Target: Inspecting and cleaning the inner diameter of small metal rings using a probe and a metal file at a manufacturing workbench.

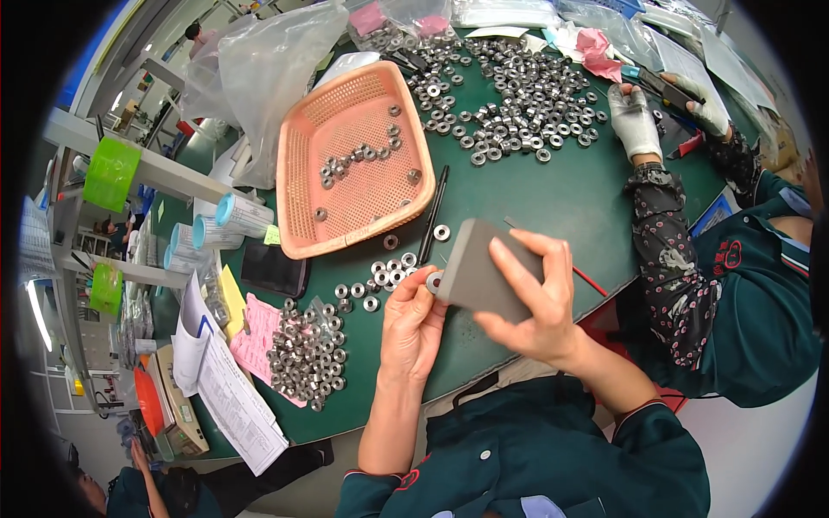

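Note:
My left hand (413, 326) pinches a small metal ring (433, 281) between thumb and fingertips. Wrapped over a thick grey rectangular block (485, 269), my right hand (537, 304) keeps it tilted above the green table. A corner of the block meets or nearly meets the ring; I cannot tell if they touch. Just beyond my left hand lies a small group of loose rings (393, 271). A larger pile of rings (309, 352) rests at the left on pink paper (254, 335) and clear plastic.
An orange mesh basket (292, 186) with several rings stands beyond my hands, a black pen (434, 211) beside it. Farther back spreads a big heap of rings (518, 99). At the right a co-worker's gloved hands (637, 125) work with a tool. Papers (237, 410) lie left.

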{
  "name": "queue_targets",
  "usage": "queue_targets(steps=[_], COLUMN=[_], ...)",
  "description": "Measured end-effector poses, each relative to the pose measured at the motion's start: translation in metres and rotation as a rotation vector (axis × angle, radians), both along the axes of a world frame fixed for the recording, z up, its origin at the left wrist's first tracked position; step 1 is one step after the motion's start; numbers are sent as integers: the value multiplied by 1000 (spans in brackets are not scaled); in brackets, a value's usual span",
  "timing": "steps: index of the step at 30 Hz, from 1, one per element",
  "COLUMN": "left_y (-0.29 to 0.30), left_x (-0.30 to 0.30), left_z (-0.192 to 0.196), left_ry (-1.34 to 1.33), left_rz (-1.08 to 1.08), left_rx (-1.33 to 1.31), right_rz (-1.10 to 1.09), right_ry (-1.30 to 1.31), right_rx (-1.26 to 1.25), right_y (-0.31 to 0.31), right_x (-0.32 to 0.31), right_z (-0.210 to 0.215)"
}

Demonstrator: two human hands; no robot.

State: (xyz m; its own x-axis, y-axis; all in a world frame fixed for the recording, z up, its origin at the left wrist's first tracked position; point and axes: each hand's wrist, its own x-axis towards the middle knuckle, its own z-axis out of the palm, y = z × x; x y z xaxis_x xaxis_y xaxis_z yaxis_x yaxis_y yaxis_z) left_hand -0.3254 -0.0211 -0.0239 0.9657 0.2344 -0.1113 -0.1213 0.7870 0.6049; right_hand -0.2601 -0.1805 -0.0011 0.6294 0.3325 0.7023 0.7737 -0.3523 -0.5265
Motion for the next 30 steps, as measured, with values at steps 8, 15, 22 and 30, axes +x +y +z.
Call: queue_targets(steps=[8,15,22,30], left_y=[4,-7,-7,6], left_x=[-2,4,4,-2], left_z=[0,9,0,-6], left_ry=[-27,34,4,64], left_rz=[-44,-56,-47,-98], left_rx=[18,-63,44,52], right_rz=[-66,-51,-28,178], right_ry=[20,-12,30,13], right_rx=[-79,-72,-49,-38], right_y=[-5,-9,5,12], right_x=[6,10,1,-23], right_z=[-3,6,-6,-8])
